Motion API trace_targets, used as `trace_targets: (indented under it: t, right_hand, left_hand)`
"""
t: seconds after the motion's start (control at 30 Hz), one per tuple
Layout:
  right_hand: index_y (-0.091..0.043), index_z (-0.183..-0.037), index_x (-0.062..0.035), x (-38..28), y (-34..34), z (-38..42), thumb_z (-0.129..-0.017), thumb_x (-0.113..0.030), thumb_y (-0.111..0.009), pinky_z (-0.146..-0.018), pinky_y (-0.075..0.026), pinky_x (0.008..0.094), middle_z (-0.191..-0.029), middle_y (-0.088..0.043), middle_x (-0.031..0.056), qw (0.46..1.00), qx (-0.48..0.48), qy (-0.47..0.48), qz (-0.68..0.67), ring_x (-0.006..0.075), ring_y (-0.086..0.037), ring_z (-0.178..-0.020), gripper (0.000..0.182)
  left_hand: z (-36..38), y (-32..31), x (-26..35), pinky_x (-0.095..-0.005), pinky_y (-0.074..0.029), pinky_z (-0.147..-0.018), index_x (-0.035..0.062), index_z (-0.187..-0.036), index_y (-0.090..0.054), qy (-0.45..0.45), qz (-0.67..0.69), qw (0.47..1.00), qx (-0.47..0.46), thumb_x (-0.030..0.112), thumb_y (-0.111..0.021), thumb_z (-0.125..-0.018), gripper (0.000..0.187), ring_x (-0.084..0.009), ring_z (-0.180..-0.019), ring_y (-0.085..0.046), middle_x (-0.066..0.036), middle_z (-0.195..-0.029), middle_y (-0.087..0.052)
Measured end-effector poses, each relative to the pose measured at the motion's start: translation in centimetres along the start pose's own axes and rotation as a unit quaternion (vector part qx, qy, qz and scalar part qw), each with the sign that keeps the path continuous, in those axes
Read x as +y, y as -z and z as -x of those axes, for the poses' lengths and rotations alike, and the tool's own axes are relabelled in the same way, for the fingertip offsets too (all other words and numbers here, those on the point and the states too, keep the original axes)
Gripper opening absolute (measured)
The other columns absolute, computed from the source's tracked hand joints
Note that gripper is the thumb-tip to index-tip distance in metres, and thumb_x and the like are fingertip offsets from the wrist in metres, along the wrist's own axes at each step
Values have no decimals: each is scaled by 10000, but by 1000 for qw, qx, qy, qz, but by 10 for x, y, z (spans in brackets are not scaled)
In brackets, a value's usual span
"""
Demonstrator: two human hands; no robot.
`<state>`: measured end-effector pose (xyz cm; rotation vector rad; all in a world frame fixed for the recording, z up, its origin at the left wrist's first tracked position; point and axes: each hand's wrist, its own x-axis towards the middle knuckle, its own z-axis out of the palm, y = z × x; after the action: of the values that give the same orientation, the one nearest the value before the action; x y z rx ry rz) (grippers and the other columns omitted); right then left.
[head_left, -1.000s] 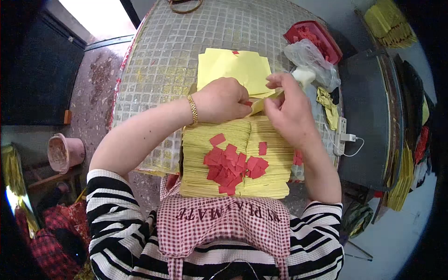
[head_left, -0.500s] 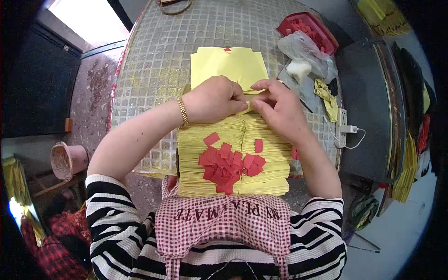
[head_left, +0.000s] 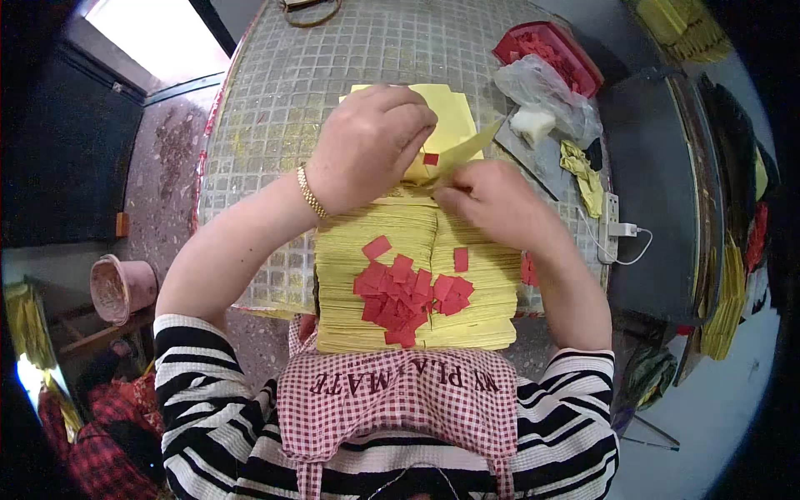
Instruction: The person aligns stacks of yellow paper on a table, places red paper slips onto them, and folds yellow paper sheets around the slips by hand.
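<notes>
Bright white light filled a rectangular opening (head_left: 158, 37) at upper left, beside a dark, flat panel (head_left: 62, 158). The speckled, purplish-grey floor (head_left: 154, 196) bore brown stains (head_left: 175, 137). A table with a grey, grid-patterned top (head_left: 275, 100) stood centrally; a smooth, pale bluish wall (head_left: 708, 433) showed at lower right.

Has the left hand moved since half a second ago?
Yes. Judged against the heap of red slips, the left hand has shifted farther up the view, away from the heap, and covers more of the far yellow sheet.
</notes>
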<state>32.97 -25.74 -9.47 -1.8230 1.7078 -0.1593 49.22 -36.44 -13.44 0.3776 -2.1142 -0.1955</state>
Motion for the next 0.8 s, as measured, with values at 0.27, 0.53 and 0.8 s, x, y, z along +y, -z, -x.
trace_targets:
  t: [0.27,0.53,0.8]
  right_hand:
    - [-650,-890,-31,5,-4,-4,-758,-91,-631,-627,-475,346,-733,-645,96,985,110,-55,-123,228,-606,-654,147]
    - [-600,-975,-13,17,-7,4,-742,-31,-632,-626,-477,325,-734,-645,69,973,128,12,-192,200,-607,-662,236]
    - [-583,-1030,-8,14,-8,7,-763,-36,-617,-627,-479,324,-747,-652,78,972,141,5,-189,200,-623,-685,270]
  left_hand:
    - [8,30,13,-296,-494,-650,42,-823,-698,142,64,945,-286,166,-695,-776,133,-187,-679,-600,-61,-763,-662]
    - [5,23,4,-333,-491,-643,41,-746,-700,-23,-4,962,-272,216,-676,-773,178,-218,-646,-594,-65,-712,-650]
    - [-18,31,11,-318,-480,-693,45,-745,-681,258,56,837,-479,235,-640,-840,216,-227,-700,-587,-83,-749,-645]
